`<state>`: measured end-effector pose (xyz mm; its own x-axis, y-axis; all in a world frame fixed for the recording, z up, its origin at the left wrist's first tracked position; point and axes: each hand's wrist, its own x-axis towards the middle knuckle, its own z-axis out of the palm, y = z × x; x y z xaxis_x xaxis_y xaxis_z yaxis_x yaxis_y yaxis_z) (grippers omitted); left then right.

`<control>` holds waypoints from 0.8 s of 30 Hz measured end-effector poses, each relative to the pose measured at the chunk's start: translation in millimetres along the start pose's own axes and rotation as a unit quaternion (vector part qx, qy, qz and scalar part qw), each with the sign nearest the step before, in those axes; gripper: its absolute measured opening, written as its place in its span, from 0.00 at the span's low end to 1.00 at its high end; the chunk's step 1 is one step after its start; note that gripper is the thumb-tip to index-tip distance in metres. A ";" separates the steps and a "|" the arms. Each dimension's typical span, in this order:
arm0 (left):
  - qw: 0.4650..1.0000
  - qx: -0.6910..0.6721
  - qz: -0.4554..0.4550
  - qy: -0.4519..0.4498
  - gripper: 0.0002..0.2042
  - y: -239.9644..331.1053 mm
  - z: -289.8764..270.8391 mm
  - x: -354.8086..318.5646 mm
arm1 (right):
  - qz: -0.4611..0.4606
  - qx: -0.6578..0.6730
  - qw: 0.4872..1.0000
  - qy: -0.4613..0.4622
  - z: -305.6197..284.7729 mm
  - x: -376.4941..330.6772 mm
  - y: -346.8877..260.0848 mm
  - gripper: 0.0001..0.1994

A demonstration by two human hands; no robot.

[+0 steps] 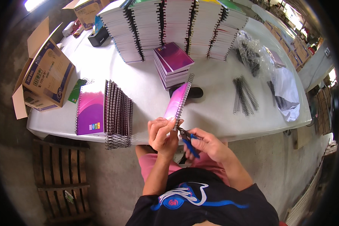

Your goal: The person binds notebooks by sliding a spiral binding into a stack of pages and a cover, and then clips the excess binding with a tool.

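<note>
Upright and a little tilted, a purple spiral notebook (176,98) is gripped near its lower end by my left hand (163,133). A black wire coil runs along its right edge. My right hand (209,146) is closed round blue-handled pliers (190,141), whose jaws are at the bottom end of the coil. Whether the jaws touch the wire is too small to tell. Behind the notebook, a stack of purple booklets (174,62) stands on the white table (147,90). To the left, several coil-bound purple notebooks (101,109) form a row.
Tall stacks of coil-bound books (165,28) line the table's back. Loose black coils (245,96) lie at the right, near clear plastic wrap (252,51) and a white bag (286,92). An open cardboard box (49,73) stands at left. A wooden pallet (62,169) is on the floor.
</note>
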<state>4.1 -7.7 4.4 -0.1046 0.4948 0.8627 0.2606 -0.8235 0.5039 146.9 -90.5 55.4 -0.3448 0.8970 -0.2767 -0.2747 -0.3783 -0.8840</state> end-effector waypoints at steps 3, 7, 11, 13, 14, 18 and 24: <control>0.996 0.006 -0.064 0.066 0.17 5.3 -0.2 4.6 | -0.252 -0.506 0.810 0.157 -16.2 5.7 6.4 0.19; 0.997 0.016 -0.011 0.075 0.15 21.3 -12.1 24.8 | -0.123 -0.715 0.621 0.296 -54.4 6.4 20.1 0.23; 0.988 -0.077 -0.054 0.121 0.11 45.4 -23.9 33.3 | -0.261 -0.651 0.645 0.302 -54.6 21.9 11.6 0.30; 0.982 -0.115 -0.058 0.141 0.11 56.0 -28.4 40.1 | -0.349 -0.256 0.881 0.191 -37.4 29.1 -0.7 0.29; 0.980 -0.129 -0.053 0.144 0.12 59.9 -31.4 42.3 | -0.388 -0.093 0.908 0.129 -21.1 34.0 -9.8 0.27; 0.991 -0.063 0.018 0.116 0.15 67.5 -63.7 54.4 | -0.420 0.089 0.903 0.022 32.4 63.0 -46.7 0.21; 0.964 0.088 -0.081 0.236 0.21 41.0 -131.8 77.9 | -0.341 0.048 0.938 -0.026 78.9 128.3 -107.5 0.18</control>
<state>-119.8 -39.5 97.9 -0.5727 0.3974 0.7170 0.3586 -0.6651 0.6550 61.5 47.2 144.6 -0.1021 0.9265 0.3621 -0.5260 0.2587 -0.8102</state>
